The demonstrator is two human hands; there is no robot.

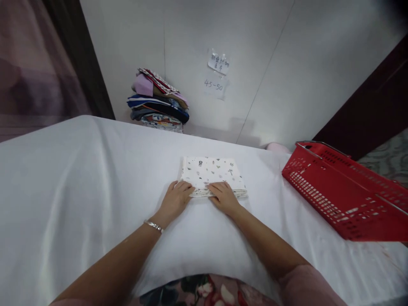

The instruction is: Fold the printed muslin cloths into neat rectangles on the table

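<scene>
A folded white cloth (pixel 211 171) with small dark prints lies in the middle of the white-covered table (pixel 79 178). My left hand (pixel 176 198) rests on the cloth's near left edge, fingers curled over it. My right hand (pixel 224 196) lies on the near right edge, fingers flat and pressed on the fabric. The two hands almost touch. A thin bracelet (pixel 153 225) sits on my left wrist.
A red plastic basket (pixel 344 193) stands at the table's right edge. A stack of folded colourful clothes (pixel 157 101) sits at the far side against the white wall. Two paper notes (pixel 216 72) are stuck on the wall.
</scene>
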